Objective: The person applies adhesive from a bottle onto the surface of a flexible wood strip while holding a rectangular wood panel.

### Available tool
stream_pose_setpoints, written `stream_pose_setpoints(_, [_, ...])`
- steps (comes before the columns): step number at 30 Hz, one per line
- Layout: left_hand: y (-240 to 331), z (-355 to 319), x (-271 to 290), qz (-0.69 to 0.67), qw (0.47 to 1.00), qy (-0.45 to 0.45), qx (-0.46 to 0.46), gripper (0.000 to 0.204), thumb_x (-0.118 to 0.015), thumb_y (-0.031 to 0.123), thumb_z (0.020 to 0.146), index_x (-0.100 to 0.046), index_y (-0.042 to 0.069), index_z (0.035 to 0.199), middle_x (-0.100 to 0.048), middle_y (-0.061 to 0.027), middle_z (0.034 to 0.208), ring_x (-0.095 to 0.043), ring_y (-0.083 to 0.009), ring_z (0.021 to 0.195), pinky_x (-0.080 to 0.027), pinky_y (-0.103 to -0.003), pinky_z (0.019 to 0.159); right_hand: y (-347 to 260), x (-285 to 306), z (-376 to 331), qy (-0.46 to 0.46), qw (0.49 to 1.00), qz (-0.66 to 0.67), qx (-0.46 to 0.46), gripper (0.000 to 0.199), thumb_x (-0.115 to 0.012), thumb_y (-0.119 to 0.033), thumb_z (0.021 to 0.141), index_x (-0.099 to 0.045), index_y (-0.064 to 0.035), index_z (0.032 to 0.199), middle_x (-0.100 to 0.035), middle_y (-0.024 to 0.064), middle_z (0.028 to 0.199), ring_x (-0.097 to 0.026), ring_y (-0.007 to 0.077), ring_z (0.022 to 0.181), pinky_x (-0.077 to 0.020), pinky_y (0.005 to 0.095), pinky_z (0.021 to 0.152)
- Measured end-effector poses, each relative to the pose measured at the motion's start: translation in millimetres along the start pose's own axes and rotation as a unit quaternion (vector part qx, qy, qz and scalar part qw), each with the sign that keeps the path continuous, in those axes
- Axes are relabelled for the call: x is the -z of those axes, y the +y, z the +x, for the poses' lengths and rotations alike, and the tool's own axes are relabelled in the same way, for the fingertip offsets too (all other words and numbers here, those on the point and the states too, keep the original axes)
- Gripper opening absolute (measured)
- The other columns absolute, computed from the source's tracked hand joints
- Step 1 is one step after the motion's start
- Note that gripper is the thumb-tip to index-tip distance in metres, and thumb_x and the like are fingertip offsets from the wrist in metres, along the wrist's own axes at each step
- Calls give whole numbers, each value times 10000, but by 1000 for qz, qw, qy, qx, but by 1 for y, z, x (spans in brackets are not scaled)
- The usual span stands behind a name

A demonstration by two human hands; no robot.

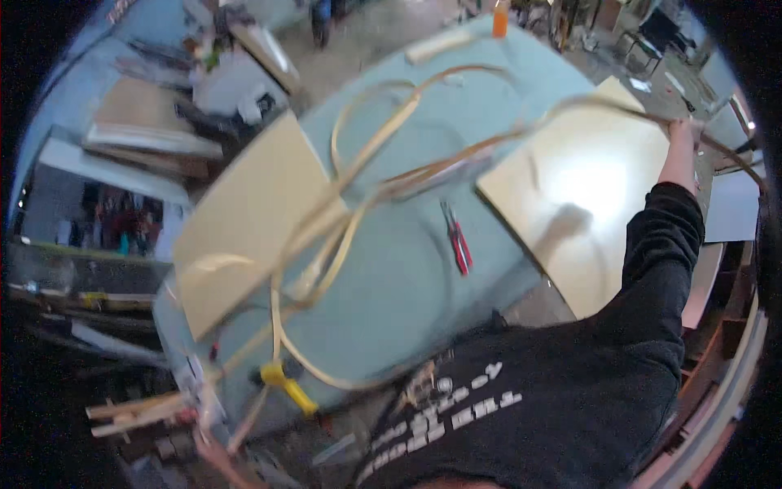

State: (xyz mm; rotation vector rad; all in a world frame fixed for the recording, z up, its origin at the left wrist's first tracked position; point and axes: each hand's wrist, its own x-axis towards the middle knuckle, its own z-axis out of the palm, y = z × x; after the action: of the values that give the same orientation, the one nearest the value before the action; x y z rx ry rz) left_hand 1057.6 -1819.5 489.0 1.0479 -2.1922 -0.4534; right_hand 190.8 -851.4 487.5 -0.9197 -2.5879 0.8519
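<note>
My right hand [686,130], at the far right with the arm stretched out, is closed around a long, thin brown strip [603,102]. The strip crosses above the table and joins a loose tangle of pale loops [383,134] over the left board. At the lower left my left hand [208,432] is blurred beside the table corner; its fingers are not clear. One end of a pale strip [275,334] runs down near it. Pliers with red handles [458,240] lie mid-table. A yellow and black hand tool [287,385] is near the left hand.
A light blue-green table [383,301] carries a beige board [252,212] on the left and a glossy cream board [603,179] on the right. An orange bottle [500,20] stands at the far edge. Wooden battens [134,411] stick out at lower left. Stacked panels [142,122] are beyond the table.
</note>
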Motion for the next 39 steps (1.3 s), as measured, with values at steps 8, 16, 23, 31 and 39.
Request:
stream_pose_setpoints(8, [-48,67,51,65,987,96,113,392,-517,280,972,-579,-58,1162,-636,-139,965,-611,-247,879,-490,-370,823,-82,-18,-97,-131,702,694,-91,469,-326,-568,960,-337,-111,852,-330,1,594,-302,131,427,-121,234,324])
stream_pose_setpoints(16, [-57,122,-15,-187,939,148,246,614,-560,529,905,-565,-4,1211,-551,-64,766,-545,-166,612,-462,-314,523,-72,114,26,-234,603,749,146,156,-430,-86,829,-293,-118,763,-279,19,679,-371,185,608,-309,286,481])
stream_pose_setpoints(23, [-31,130,29,34,997,-16,72,517,-570,442,922,-569,-10,1172,-493,-39,618,-477,-148,560,-390,-282,525,-104,177,-58,-5,720,476,505,176,-553,-150,777,-453,-15,830,-413,61,703,-454,243,659,-424,370,624])
stream_pose_setpoints(31, [-70,96,-39,-19,999,-11,28,466,-581,402,904,-587,-11,1119,-518,-55,696,-495,-166,629,-398,-299,589,-115,334,-125,-39,649,700,295,195,-471,-232,911,-490,-88,779,-446,49,600,-471,270,535,-471,430,586])
stream_pose_setpoints(39, [-43,87,-74,-30,999,4,-26,416,-592,362,886,-605,-12,1067,-543,-71,775,-513,-184,698,-407,-315,653,-1,315,-356,59,639,753,144,386,-350,-412,986,-419,-119,745,-363,-9,526,-361,159,424,-355,316,410])
